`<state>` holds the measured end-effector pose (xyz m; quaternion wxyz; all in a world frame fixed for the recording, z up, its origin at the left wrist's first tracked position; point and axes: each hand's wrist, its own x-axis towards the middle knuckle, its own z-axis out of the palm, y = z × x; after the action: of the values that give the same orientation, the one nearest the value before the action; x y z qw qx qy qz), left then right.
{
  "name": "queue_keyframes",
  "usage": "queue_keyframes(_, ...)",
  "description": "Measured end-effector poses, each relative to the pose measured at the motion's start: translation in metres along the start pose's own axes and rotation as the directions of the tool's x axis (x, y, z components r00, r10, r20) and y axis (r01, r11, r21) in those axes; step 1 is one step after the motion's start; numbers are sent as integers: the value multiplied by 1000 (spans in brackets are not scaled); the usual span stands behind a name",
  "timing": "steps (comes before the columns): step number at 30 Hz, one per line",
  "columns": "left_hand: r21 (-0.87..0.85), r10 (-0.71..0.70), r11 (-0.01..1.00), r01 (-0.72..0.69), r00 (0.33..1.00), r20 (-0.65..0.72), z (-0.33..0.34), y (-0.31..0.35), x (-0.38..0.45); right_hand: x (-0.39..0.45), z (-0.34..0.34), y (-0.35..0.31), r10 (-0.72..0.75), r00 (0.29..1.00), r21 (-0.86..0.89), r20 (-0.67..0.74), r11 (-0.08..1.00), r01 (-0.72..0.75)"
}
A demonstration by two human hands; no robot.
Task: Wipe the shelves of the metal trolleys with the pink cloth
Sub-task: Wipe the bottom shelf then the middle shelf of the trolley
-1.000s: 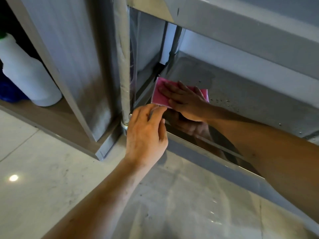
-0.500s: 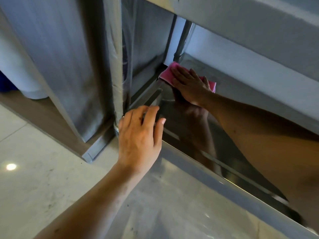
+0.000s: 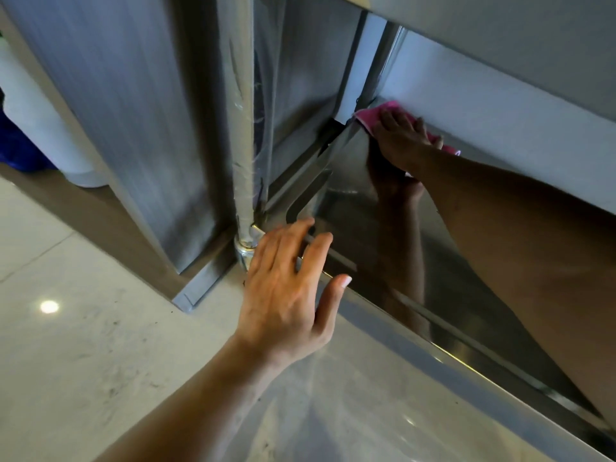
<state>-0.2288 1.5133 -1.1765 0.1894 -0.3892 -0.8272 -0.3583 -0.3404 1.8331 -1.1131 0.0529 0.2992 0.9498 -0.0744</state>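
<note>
My right hand [image 3: 401, 138] lies flat on the pink cloth [image 3: 366, 116] and presses it onto the far left corner of the trolley's bottom shelf [image 3: 373, 235], close to the rear post. Only the cloth's edges show around the fingers. The polished steel mirrors my arm. My left hand [image 3: 286, 288] rests with straight, spread fingers on the shelf's near left corner beside the front post [image 3: 243, 135], holding nothing.
An upper shelf [image 3: 500, 31] overhangs the reach at the top right. A grey cabinet panel [image 3: 133, 111] stands left of the trolley, with a white bottle [image 3: 36, 128] beyond it. Tiled floor [image 3: 83, 345] lies below.
My right hand has slid the cloth from the front left of the shelf back to the rear left corner. My left hand has stayed at the near corner.
</note>
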Motion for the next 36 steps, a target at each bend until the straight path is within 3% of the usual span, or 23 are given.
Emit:
queue_keyframes(13,-4,-47,999,47,995,84,-10,1,5,-72,17,-12,-162,987,-68,19,984,163)
queue_keyframes(17,-70,-69,994,79,988,137,-21,2,9,-129,27,-21,-260,965,-93,43,960,263)
queue_keyframes(20,-143,-111,981,128,986,121,-24,2,11,-189,34,-21,-313,948,6,53,950,313)
queue_keyframes(28,-151,-243,955,255,965,94,-24,17,13,-311,44,0,-435,886,48,163,900,433)
queue_keyframes(33,-120,-259,954,273,958,124,-30,21,20,-299,40,14,-445,876,56,184,895,443)
queue_keyframes(36,-77,-240,965,252,961,137,-31,25,23,-268,34,35,-361,922,71,137,932,354)
